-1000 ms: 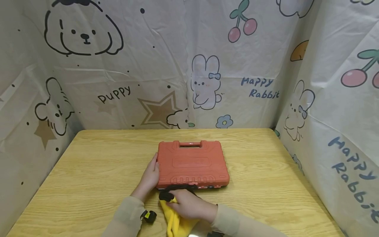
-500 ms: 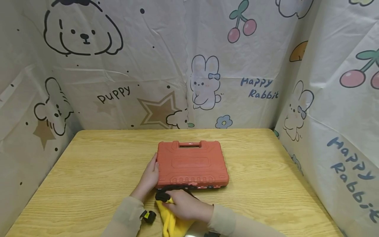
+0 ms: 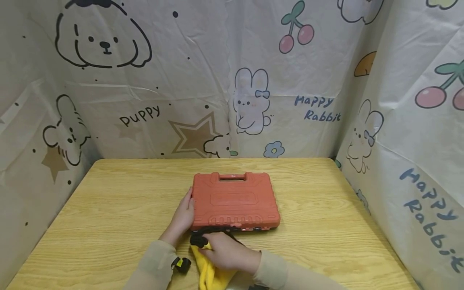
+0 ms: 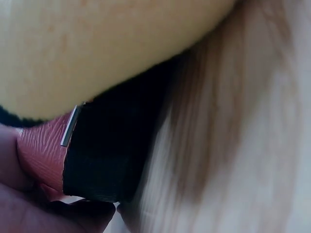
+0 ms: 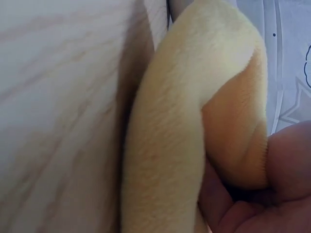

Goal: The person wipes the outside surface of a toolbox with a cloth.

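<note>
A red plastic carrying case (image 3: 233,199) with a black lower half lies on the table, handle toward the back. My left hand (image 3: 183,215) grips the case's left side; in the left wrist view its fingers (image 4: 29,208) are around the case's edge. My right hand (image 3: 230,250) holds a bunched plush cloth (image 3: 210,270), yellow with a black part, against the case's front edge by the latches. In the right wrist view the yellow cloth (image 5: 163,145) folds over, and fingers (image 5: 291,165) pinch it. The cloth's lower end runs out of the head view.
The wooden table (image 3: 127,193) extends to both sides of the case. Patterned sheets (image 3: 203,80) hang behind and along the sides. A small black device (image 3: 181,264) sits at the left wrist, with part of another (image 3: 258,287) beneath the right wrist.
My right hand and the cloth have shifted slightly left along the case's front edge. My left hand and the case look unmoved.
</note>
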`<state>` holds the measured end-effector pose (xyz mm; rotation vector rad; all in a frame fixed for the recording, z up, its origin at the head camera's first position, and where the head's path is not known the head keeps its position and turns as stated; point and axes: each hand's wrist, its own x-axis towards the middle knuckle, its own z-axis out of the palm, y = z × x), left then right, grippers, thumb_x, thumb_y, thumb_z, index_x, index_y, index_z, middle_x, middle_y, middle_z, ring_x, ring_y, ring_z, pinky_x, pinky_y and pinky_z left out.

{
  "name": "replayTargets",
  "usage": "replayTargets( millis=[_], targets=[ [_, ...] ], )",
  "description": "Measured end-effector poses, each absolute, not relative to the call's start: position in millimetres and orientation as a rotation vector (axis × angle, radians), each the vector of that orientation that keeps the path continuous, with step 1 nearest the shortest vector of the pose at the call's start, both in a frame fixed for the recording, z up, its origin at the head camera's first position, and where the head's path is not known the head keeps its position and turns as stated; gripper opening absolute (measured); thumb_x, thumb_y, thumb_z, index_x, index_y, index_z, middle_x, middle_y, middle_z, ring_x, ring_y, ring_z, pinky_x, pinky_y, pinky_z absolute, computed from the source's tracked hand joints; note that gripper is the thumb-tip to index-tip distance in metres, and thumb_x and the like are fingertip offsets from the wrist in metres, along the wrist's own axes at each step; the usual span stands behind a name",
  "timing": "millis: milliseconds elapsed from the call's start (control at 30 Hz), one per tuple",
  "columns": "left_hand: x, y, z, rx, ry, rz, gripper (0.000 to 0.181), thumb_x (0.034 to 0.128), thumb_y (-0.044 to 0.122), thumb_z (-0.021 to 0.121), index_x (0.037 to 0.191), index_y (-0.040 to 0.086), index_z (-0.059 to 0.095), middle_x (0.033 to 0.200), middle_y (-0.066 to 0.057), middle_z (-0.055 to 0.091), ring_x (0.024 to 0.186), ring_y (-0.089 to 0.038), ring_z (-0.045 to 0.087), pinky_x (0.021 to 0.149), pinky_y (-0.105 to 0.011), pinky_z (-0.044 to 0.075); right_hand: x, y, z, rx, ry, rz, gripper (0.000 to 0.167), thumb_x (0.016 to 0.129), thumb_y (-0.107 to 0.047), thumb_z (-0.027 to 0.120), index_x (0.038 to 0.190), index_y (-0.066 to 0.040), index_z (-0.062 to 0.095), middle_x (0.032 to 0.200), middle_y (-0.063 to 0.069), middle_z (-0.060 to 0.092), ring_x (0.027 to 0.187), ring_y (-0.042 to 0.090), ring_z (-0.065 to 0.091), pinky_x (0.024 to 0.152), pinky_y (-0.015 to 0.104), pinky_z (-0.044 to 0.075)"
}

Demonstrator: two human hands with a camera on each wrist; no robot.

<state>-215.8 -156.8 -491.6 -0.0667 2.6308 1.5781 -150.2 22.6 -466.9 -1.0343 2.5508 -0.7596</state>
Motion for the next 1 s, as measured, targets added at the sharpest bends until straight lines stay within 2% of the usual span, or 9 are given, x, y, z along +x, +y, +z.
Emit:
replayTargets(
  millis=[233, 467, 567, 633, 700, 900, 1000],
  targets=[
    [-213.8, -156.7, -491.8, -0.079, 2.620, 1.589, 0.054, 0.1130, 0.014, 0.024, 0.164, -0.002, 0.014, 0.169, -0.028, 0.017, 0.157, -0.045, 0.015, 0.127, -0.060, 0.015, -142.9, 32.5, -455.8, -1.012, 2.485, -0.807, 0.022, 0.104, -0.026, 0.063, 0.121, -0.014, 0.071, 0.114, -0.004, 0.076, 0.105, -0.002, 0.066, 0.091, 0.018, 0.054],
    [-212.9, -158.8, -492.0, -0.111, 2.595, 1.603, 0.055, 0.1134, 0.017, 0.025, 0.164, 0.001, 0.015, 0.169, -0.027, 0.018, 0.156, -0.046, 0.015, 0.127, -0.061, 0.016, -139.3, 50.3, -432.3, -0.982, 2.438, -0.891, 0.023, 0.104, -0.024, 0.063, 0.123, -0.014, 0.072, 0.113, -0.006, 0.075, 0.085, -0.005, 0.060, 0.084, 0.017, 0.051],
    [-212.1, -159.5, -491.8, -0.106, 2.593, 1.605, 0.055, 0.1137, 0.017, 0.026, 0.165, 0.001, 0.014, 0.169, -0.026, 0.016, 0.157, -0.045, 0.014, 0.127, -0.060, 0.016, -138.9, 58.1, -421.1, -0.967, 2.442, -0.913, 0.024, 0.104, -0.025, 0.062, 0.125, -0.015, 0.072, 0.116, -0.006, 0.075, 0.096, -0.003, 0.064, 0.088, 0.020, 0.053],
    [-211.2, -159.7, -490.7, -0.102, 2.593, 1.617, 0.055, 0.1137, 0.017, 0.026, 0.164, 0.000, 0.014, 0.169, -0.026, 0.016, 0.157, -0.045, 0.014, 0.127, -0.060, 0.016, -139.2, 63.1, -414.2, -0.960, 2.436, -0.943, 0.026, 0.105, -0.025, 0.061, 0.128, -0.017, 0.071, 0.123, -0.006, 0.074, 0.112, 0.000, 0.064, 0.096, 0.023, 0.054],
    [-210.5, -159.7, -489.6, -0.102, 2.582, 1.631, 0.055, 0.1138, 0.016, 0.026, 0.164, 0.000, 0.014, 0.170, -0.026, 0.016, 0.157, -0.045, 0.013, 0.127, -0.059, 0.015, -140.0, 68.4, -407.7, -0.947, 2.420, -0.967, 0.028, 0.106, -0.026, 0.060, 0.132, -0.019, 0.069, 0.127, -0.007, 0.072, 0.120, 0.002, 0.062, 0.102, 0.026, 0.053],
    [-209.9, -158.6, -486.7, -0.130, 2.557, 1.664, 0.055, 0.1134, 0.017, 0.028, 0.164, 0.001, 0.017, 0.169, -0.026, 0.020, 0.156, -0.044, 0.017, 0.127, -0.059, 0.017, -143.5, 83.9, -393.1, -0.893, 2.402, -0.984, 0.032, 0.108, -0.029, 0.056, 0.138, -0.023, 0.065, 0.133, -0.008, 0.069, 0.124, 0.005, 0.061, 0.105, 0.030, 0.052],
    [-210.3, -158.5, -485.3, -0.137, 2.558, 1.674, 0.054, 0.1127, 0.017, 0.032, 0.163, -0.001, 0.021, 0.166, -0.028, 0.026, 0.155, -0.045, 0.021, 0.127, -0.058, 0.020, -144.4, 90.4, -385.1, -0.868, 2.397, -0.994, 0.034, 0.108, -0.029, 0.056, 0.140, -0.022, 0.064, 0.134, -0.006, 0.069, 0.117, 0.003, 0.063, 0.100, 0.028, 0.053]
  ],
)
